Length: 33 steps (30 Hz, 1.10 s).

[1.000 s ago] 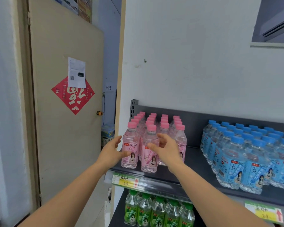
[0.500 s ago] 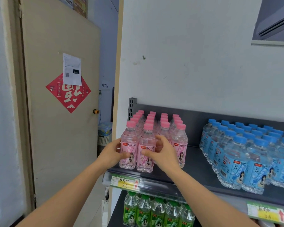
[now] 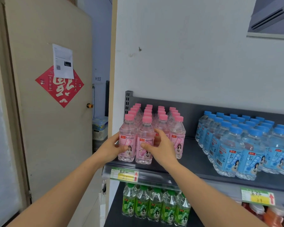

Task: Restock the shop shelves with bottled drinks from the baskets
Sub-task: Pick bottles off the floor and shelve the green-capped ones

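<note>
Gripping front row on the dark shelf (image 3: 191, 154), left end.
My left hand (image 3: 111, 149) wraps the leftmost pink bottle (image 3: 127, 129); my right hand (image 3: 160, 149), thumb on the label, pinches the second pink bottle (image 3: 146, 131) just beside it, both upright.

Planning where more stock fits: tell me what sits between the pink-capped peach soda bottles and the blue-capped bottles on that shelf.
Nothing: in the head view, only a strip of bare dark shelf separates the pink-capped bottles from the blue-capped bottles.

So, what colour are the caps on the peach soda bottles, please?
The round plastic caps are pink; head view.
</note>
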Motion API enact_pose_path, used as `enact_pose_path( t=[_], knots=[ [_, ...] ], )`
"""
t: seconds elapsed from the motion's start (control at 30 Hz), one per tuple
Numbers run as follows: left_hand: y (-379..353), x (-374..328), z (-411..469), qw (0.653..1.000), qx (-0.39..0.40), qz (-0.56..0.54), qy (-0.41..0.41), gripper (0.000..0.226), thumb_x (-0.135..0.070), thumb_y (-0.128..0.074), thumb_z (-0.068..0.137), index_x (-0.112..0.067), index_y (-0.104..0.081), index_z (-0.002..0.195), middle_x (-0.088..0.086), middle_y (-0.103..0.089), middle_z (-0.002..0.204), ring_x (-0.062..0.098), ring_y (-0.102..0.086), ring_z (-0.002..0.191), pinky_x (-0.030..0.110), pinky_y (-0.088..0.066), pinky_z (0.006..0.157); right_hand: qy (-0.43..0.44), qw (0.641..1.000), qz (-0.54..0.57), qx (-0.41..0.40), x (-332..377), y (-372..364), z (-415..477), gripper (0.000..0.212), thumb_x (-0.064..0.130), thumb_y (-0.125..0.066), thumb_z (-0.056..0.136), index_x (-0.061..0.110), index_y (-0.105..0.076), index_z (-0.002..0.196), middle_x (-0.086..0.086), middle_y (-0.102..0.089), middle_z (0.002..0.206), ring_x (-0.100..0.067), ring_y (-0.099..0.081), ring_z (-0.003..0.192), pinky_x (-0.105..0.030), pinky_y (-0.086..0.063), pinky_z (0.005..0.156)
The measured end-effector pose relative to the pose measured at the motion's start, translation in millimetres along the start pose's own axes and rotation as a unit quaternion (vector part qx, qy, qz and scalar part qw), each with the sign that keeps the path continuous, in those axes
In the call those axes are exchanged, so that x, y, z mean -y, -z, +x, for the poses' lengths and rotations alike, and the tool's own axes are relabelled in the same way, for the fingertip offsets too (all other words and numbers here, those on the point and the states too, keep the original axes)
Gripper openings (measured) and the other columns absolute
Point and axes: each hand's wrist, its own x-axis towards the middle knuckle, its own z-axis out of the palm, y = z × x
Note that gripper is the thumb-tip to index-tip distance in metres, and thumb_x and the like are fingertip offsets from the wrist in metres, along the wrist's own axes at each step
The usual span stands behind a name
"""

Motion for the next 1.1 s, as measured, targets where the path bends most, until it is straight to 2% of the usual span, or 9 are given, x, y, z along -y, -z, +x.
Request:
enact_pose_path(
  t=[0.17, 0.23, 0.3, 0.43, 0.57, 0.77, 0.87, 1.0, 1.1],
  knots=[
    [-3.8, 3.3, -3.1, 0.999, -0.047, 0.024, -0.002, 0.063, -0.016, -0.071, 0.085, -0.039, -0.04, 0.134, -0.002, -0.056, 0.131, 0.019, -0.052, 0.122, 0.045, -0.041, 0.107, -0.011, 0.999, -0.038, -0.01, -8.3, 9.4, -14.6, 0.069, 0.033, -0.079, 0.077, 0.022, -0.046, 0.137, 0.003, -0.06, 0.116, -0.015, -0.058, 0.105, -0.035, -0.05, 0.093],
    [-6.0, 8.0, -4.4, 0.996, -0.081, 0.046, 0.0, 0.074, -0.022, -0.073, 0.084, -0.029, -0.033, 0.145, 0.0, -0.05, 0.14, 0.019, -0.045, 0.131, 0.045, -0.037, 0.11, -0.002, 0.997, -0.073, -0.041, -15.1, 16.1, -24.2, 0.059, 0.032, -0.077, 0.08, 0.022, -0.051, 0.133, 0.007, -0.06, 0.108, -0.012, -0.057, 0.101, -0.031, -0.05, 0.089],
    [-11.6, 7.7, -9.7, 0.99, -0.126, 0.069, -0.008, 0.078, -0.024, -0.073, 0.084, -0.021, -0.029, 0.148, 0.004, -0.044, 0.146, 0.021, -0.038, 0.137, 0.044, -0.035, 0.111, 0.019, 0.991, -0.118, -0.068, -21.7, 22.2, -35.2, 0.051, 0.032, -0.073, 0.083, 0.022, -0.055, 0.129, 0.007, -0.062, 0.11, -0.01, -0.057, 0.1, -0.031, -0.05, 0.088],
    [-29.9, -3.4, -35.4, 0.967, -0.219, 0.124, -0.046, 0.073, -0.026, -0.068, 0.088, -0.014, -0.029, 0.148, 0.012, -0.042, 0.141, 0.026, -0.039, 0.133, 0.042, -0.034, 0.11, 0.071, 0.971, -0.216, -0.076, -36.0, 38.9, -58.1, 0.038, 0.033, -0.067, 0.087, 0.023, -0.059, 0.122, 0.007, -0.062, 0.113, -0.011, -0.056, 0.106, -0.033, -0.049, 0.089],
    [-52.9, -10.6, -64.5, 0.937, -0.278, 0.182, -0.106, 0.049, -0.018, -0.064, 0.09, -0.011, -0.047, 0.135, 0.014, -0.049, 0.127, 0.027, -0.041, 0.122, 0.038, -0.035, 0.103, 0.097, 0.959, -0.262, -0.053, -52.7, 63.5, -80.2, 0.032, 0.029, -0.067, 0.087, 0.021, -0.063, 0.117, 0.005, -0.063, 0.109, -0.014, -0.056, 0.105, -0.033, -0.048, 0.087],
    [-127.0, 3.9, -115.4, 0.949, -0.186, 0.219, -0.128, 0.025, -0.008, -0.065, 0.087, -0.008, -0.062, 0.112, 0.008, -0.057, 0.107, 0.027, -0.054, 0.105, 0.043, -0.045, 0.092, 0.113, 0.949, -0.294, -0.021, -86.5, 108.6, -135.1, 0.024, 0.026, -0.067, 0.087, 0.015, -0.068, 0.108, -0.001, -0.063, 0.105, -0.02, -0.056, 0.102, -0.033, -0.047, 0.082],
    [-178.7, 20.8, -148.0, 0.96, -0.135, 0.233, -0.077, 0.025, -0.011, -0.065, 0.088, -0.01, -0.063, 0.113, 0.006, -0.058, 0.109, 0.024, -0.056, 0.105, 0.043, -0.046, 0.094, 0.087, 0.949, -0.301, 0.029, -111.1, 135.1, -173.8, 0.027, 0.028, -0.065, 0.088, 0.017, -0.066, 0.113, -0.001, -0.063, 0.109, -0.019, -0.055, 0.107, -0.033, -0.048, 0.084],
    [-248.9, 48.3, -194.9, 0.969, -0.052, 0.242, -0.009, 0.028, -0.014, -0.064, 0.09, -0.011, -0.062, 0.118, 0.005, -0.06, 0.114, 0.022, -0.057, 0.108, 0.033, -0.044, 0.092, 0.025, 0.943, -0.319, 0.089, -160.2, 168.4, -230.3, 0.028, 0.027, -0.064, 0.089, 0.018, -0.064, 0.115, -0.001, -0.063, 0.109, -0.02, -0.055, 0.106, -0.035, -0.049, 0.083],
    [-297.0, 68.7, -228.4, 0.967, 0.001, 0.253, 0.031, 0.029, -0.014, -0.063, 0.09, -0.01, -0.063, 0.12, 0.007, -0.061, 0.115, 0.024, -0.057, 0.108, 0.036, -0.045, 0.091, -0.033, 0.929, -0.345, 0.129, -203.5, 187.9, -272.3, 0.029, 0.028, -0.062, 0.089, 0.019, -0.063, 0.116, -0.001, -0.062, 0.112, -0.021, -0.056, 0.107, -0.035, -0.05, 0.082]
  ],
)
